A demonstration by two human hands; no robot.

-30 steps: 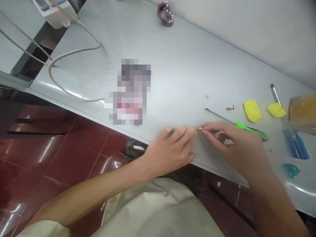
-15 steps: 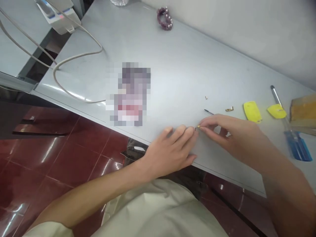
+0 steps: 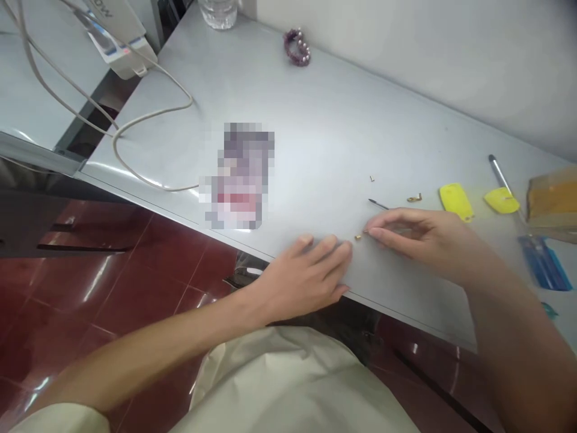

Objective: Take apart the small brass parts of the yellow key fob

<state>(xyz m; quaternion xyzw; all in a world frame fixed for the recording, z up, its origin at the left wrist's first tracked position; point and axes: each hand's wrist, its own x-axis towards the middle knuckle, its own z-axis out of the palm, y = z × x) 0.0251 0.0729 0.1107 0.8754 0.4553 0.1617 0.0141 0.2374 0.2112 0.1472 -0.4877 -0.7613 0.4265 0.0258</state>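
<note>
My left hand (image 3: 309,273) lies palm down at the table's front edge, fingers spread, holding nothing visible. A small gold piece (image 3: 357,237) rests on the table just right of its fingertips. The thumb and index finger of my right hand (image 3: 406,234) are pinched together over something tiny, too small to name. Behind that hand lies a thin dark pointed rod (image 3: 377,204), partly hidden by the fingers. Farther back are a tiny metal piece (image 3: 372,178) and a gold clip-like part (image 3: 414,198). Two yellow plastic pieces (image 3: 455,201) lie to the right.
On the right are a blue-handled tool (image 3: 544,264), a metal shaft (image 3: 498,171) and a taped box (image 3: 553,198). A blurred-out object (image 3: 246,174) and a cable (image 3: 151,114) lie left. Toward the back are a beaded bracelet (image 3: 297,48) and a clear container (image 3: 219,13).
The fingertips of my hands have moved slightly apart. The gold piece between them now shows on the table, outside my right hand's pinch. The view has shifted a little.
</note>
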